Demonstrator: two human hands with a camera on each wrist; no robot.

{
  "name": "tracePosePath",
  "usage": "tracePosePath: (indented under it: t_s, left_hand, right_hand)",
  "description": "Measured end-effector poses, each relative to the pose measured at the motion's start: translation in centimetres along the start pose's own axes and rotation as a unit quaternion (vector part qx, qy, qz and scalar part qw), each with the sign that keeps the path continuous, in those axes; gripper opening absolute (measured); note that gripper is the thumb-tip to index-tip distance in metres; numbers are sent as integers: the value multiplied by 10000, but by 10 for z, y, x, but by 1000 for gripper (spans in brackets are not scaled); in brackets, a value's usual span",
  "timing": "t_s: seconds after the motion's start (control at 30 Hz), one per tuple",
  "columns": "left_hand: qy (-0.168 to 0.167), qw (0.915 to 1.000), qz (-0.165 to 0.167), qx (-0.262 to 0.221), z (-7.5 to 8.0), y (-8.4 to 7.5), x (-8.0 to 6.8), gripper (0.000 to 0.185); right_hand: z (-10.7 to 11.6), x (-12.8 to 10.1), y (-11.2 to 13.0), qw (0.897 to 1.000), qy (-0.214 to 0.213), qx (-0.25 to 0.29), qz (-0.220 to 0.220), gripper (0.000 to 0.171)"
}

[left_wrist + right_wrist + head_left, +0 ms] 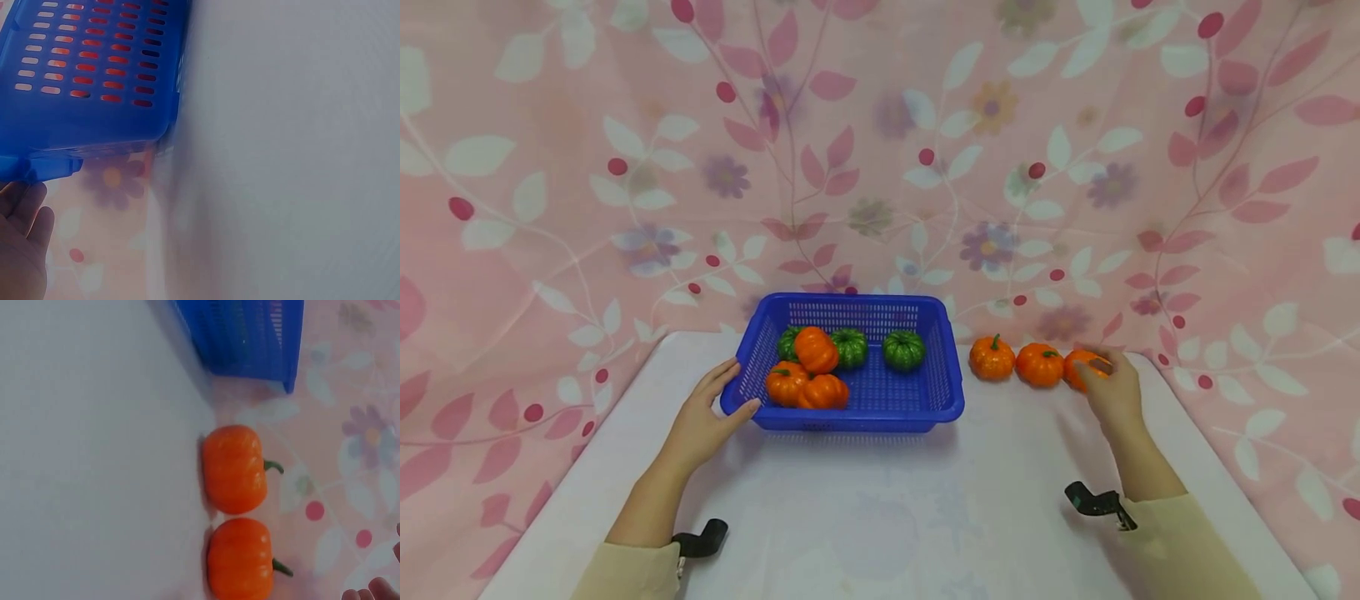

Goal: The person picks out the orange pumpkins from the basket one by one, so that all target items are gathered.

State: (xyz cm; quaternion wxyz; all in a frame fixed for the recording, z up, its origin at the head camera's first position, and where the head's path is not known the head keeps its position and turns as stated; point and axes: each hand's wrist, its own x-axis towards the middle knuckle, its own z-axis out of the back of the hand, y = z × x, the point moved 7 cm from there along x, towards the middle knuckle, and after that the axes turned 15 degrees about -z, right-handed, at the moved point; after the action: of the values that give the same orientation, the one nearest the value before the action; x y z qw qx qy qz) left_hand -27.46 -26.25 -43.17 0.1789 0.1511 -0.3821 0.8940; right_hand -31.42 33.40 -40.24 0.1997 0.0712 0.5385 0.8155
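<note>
A blue plastic basket (865, 421) stands on the white table, holding orange pumpkins (823, 392) and green pumpkins (904, 351) mostly on its left side. My left hand (703, 421) is at the basket's front left corner, thumb and fingers spread along the rim. In the left wrist view its fingertips (37, 190) sit right under the rim. To the right, three orange pumpkins stand in a row. My right hand (1116, 392) is over the rightmost pumpkin (1078, 377) and partly hides it, fingers spread. The right wrist view shows only some fingertips (381, 589), with no pumpkin between them.
Beside the basket's right side are the other two pumpkins of the row, the nearer one (992, 359) and the middle one (1040, 365). A pink floral cloth (880, 167) hangs right behind the white table (880, 517). Black wrist mounts (700, 542) stick out from both sleeves.
</note>
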Motion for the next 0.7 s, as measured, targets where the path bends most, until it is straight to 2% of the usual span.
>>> tracePosePath:
  t_s: [0.27,0.37,0.5,0.7]
  left_hand:
    - [-9,10000,13,0,0,1,0,80]
    - [-8,10000,-2,8,0,0,0,80]
    - [2,10000,-14,-7,-1,0,0,80]
    - [-2,10000,37,-25,-1,1,0,79]
  right_hand:
    - [-31,-30,25,9992,172,71,350,38]
    - [-47,-40,32,9977,431,84,510,37]
    - [-70,-50,40,9931,709,48,928,33]
    - [-104,-68,57,9820,1051,391,1517,26]
